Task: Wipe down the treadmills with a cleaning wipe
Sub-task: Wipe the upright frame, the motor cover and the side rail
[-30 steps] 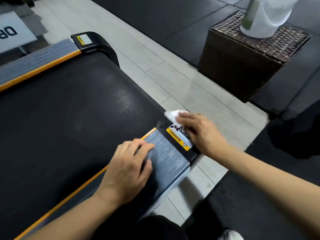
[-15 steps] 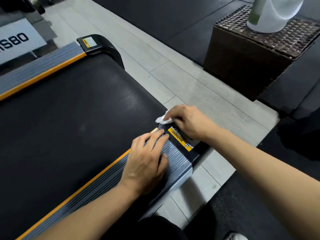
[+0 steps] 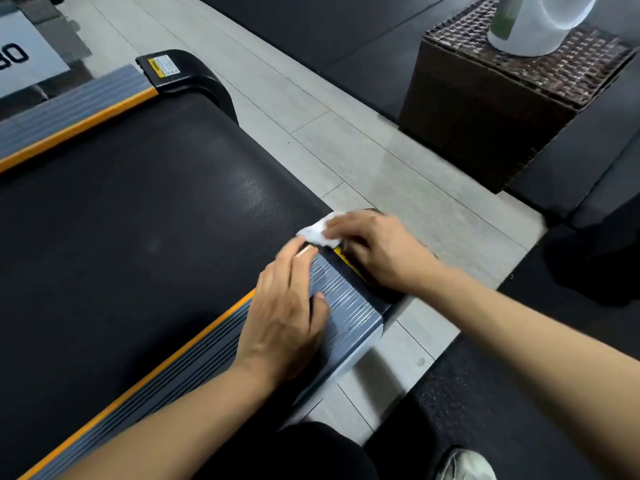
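Observation:
A treadmill with a black belt (image 3: 145,237) fills the left of the head view, its grey ribbed side rail (image 3: 346,306) edged in orange. My right hand (image 3: 377,251) presses a crumpled white wipe (image 3: 320,232) against the black end cap at the rail's near corner, where the belt curves down. My left hand (image 3: 287,313) lies flat on the grey rail just behind it, fingers straight, fingertips almost at the wipe. Most of the yellow warning label (image 3: 343,259) on the cap is hidden under my right hand.
A dark wicker box (image 3: 485,126) with a white vase (image 3: 533,26) on it stands on the floor at upper right. Light floor tiles (image 3: 346,150) run behind the treadmill, black rubber mats (image 3: 502,410) lie to the right. My shoe (image 3: 464,465) shows at bottom.
My right hand has dragged the wipe leftward across the end cap toward the belt edge, covering the warning label. My left hand slid forward along the rail toward the cap.

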`<state>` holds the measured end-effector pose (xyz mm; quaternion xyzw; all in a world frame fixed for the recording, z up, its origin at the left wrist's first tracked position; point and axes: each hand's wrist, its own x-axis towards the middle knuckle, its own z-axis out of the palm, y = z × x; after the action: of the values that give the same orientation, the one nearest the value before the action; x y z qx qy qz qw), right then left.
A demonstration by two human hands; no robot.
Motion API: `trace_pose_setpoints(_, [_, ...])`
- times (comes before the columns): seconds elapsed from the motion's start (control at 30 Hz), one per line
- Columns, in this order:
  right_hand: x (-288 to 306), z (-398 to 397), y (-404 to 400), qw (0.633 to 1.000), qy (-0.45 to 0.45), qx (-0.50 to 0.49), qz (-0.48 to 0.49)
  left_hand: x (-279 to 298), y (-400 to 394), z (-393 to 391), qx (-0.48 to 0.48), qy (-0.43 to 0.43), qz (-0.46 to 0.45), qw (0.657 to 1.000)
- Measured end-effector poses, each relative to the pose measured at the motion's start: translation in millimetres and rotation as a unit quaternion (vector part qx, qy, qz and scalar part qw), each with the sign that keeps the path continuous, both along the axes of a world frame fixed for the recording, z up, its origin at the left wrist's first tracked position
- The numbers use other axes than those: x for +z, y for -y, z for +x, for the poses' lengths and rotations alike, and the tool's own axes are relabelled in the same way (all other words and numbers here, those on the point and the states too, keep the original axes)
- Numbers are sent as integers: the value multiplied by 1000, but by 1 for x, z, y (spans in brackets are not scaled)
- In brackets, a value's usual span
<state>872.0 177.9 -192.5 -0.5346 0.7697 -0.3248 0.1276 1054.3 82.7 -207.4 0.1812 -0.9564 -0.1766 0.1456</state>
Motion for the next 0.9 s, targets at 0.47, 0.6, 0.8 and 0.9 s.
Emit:
trace_pose_setpoints(0.47, [-17, 50, -65, 998, -66, -18, -16, -2, -3, 4, -13, -1, -60, 998])
trace_pose_setpoints(0.6, [-22, 22, -78, 980, -50, -192, -21, -1, -3, 4, -30, -3, -53, 998])
trace_pose_setpoints(0.8, [-43, 70, -86, 989, -38, -95, -108, -4, -1, 5, -39, 8, -83, 996])
trace_pose_setpoints(0.9, [-44, 49, -87, 983, -37, -149, -102, -4, 1, 4, -48, 14, -100, 994])
